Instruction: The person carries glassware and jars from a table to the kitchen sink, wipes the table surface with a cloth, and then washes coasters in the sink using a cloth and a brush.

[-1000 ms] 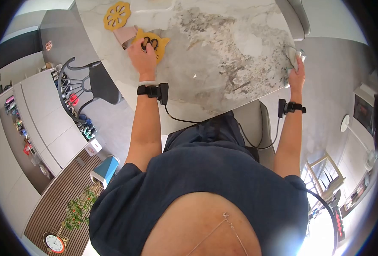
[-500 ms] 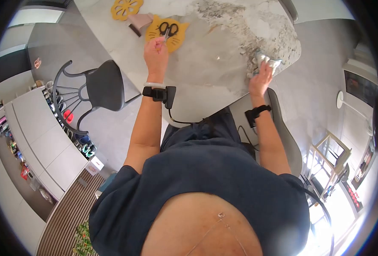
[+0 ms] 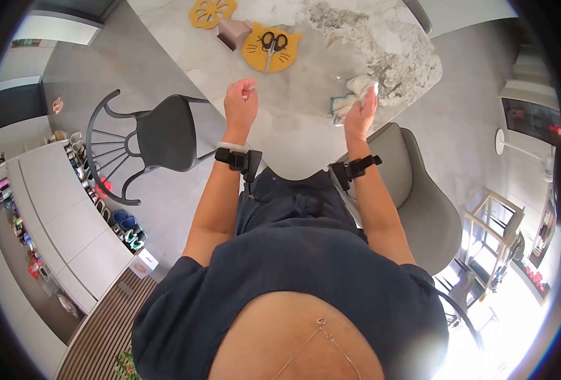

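Observation:
My left hand (image 3: 241, 107) is over the near left part of the marble-patterned table (image 3: 293, 130), its fingers curled. A small pale spot shows between thumb and fingers; I cannot make out what it is. Farther back, black-handled scissors (image 3: 272, 49) lie on a yellow cat-face mat (image 3: 253, 58), apart from that hand. My right hand (image 3: 360, 117) is at the table's right near edge, closed against a crumpled white cloth (image 3: 356, 88) with teal edging. Its fingers are fairly straight, and the thumb side is partly hidden by the cloth.
A pinkish box-like object (image 3: 235, 30) and a yellow flower-shaped mat (image 3: 212, 11) lie at the table's back left. A tiny white bit (image 3: 338, 78) sits near the cloth. A dark chair (image 3: 166, 133) stands to the left, a grey chair (image 3: 413, 190) to the right.
My right hand and the cloth have moved left and nearer my body across the table. My left hand has drawn back from the scissors and mat towards me.

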`<state>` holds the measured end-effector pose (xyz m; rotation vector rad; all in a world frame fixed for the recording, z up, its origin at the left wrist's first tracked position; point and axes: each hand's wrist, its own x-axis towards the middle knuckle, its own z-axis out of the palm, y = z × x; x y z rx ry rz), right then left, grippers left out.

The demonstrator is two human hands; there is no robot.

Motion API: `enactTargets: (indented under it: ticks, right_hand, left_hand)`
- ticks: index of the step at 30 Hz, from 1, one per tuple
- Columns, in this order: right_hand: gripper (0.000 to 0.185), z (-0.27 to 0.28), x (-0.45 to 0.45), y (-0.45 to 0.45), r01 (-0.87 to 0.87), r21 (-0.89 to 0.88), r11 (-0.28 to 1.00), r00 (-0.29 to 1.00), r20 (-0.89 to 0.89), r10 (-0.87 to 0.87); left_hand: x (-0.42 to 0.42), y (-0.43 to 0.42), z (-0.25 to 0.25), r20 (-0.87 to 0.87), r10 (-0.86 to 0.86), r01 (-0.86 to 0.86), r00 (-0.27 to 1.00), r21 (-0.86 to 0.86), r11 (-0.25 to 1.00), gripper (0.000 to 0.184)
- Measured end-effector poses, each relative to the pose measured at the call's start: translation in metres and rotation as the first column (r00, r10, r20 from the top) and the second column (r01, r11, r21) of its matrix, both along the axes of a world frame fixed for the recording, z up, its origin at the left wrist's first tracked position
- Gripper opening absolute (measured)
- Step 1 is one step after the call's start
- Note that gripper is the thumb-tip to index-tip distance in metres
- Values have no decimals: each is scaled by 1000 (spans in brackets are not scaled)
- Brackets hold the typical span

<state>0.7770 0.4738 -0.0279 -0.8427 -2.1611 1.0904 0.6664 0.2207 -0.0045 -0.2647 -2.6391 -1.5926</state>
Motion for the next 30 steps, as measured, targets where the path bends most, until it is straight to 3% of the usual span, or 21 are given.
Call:
enactTargets:
  ticks: [2,4,7,8,10,11,13,16,17,19,20,22,26,28,30]
  right_hand:
    - [50,21,-8,16,-37,-77,996,999,-43,33]
    - [48,27,-23,39,-75,-34,997,994,-88,72]
    - [50,43,-51,68,-351,-267,897,936,-107,334]
    - [50,47,-62,76,-351,-276,895,936,-108,334]
    - [52,48,-86,93,-596,196,779,795,3,607]
    - [52,48,-94,97,-590,184,786,800,0,601]
    - [52,46,-105,95,-777,399,487,624,390,677]
    - [49,30,-105,94,-853,311,419,522,499,692]
    - [49,27,-105,96,-854,306,420,520,495,696]
    - [44,21,-106,99,-815,86,574,573,269,774]
    - [44,15,-106,101,-815,80,574,572,267,775]
    - [42,9,-104,105,-854,133,503,512,389,766]
    - [44,13,-104,102,-836,180,518,539,442,716]
    - [45,9,-102,101,-778,333,533,625,489,608]
    - [44,4,-101,102,-769,348,535,635,502,587]
  left_hand:
    - [-1,8,-4,18,-13,13,1000,-7,1000,19]
    - [1,24,-5,87,-24,25,996,-6,1000,19]
    - [0,54,5,140,-78,78,987,5,997,18]
    - [-1,64,6,144,-76,78,987,-4,997,18]
    - [-6,83,9,43,-147,146,988,31,989,18]
    - [-10,92,11,49,-154,154,987,20,988,18]
    - [-17,107,15,-4,-191,190,982,-97,977,18]
    - [-26,128,11,-76,-216,202,973,-161,966,17]
    - [-27,134,11,-72,-216,202,974,-167,965,17]
    - [-31,145,15,-91,-299,276,950,-205,939,22]
    - [-32,152,16,-86,-300,277,950,-209,938,22]
    - [-34,168,17,-111,-329,304,938,-193,933,27]
    - [-49,193,-1,-188,-442,381,877,-288,878,29]
    - [-53,198,-13,-89,-489,396,867,-471,788,28]
    - [-57,196,-17,-58,-519,418,853,-521,744,31]
